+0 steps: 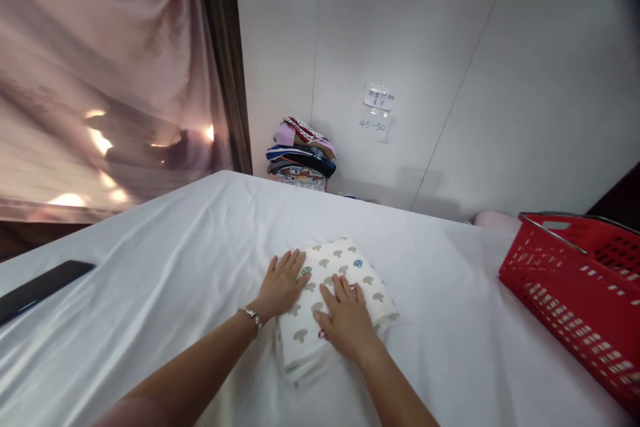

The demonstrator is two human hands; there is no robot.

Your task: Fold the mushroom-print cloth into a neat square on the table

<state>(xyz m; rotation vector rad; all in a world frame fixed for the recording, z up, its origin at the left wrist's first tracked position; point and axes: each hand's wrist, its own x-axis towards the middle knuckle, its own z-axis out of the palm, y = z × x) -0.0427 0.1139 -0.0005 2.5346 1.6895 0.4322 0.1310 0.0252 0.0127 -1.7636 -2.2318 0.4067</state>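
A folded white cloth (350,267) printed with small mushrooms lies on the white sheet-covered table (175,267). My left hand (281,283), with a bracelet at the wrist, rests flat on the cloth's left edge, fingers stretched out. My right hand (347,320) lies flat on the near middle of the cloth, fingers spread. Neither hand holds anything.
A red plastic basket (575,293) stands at the right edge. A stack of folded colourful clothes (301,155) sits at the back against the white wall, under a paper note (377,110). A dark flat object (40,287) lies at the left. A brown curtain (110,73) hangs left.
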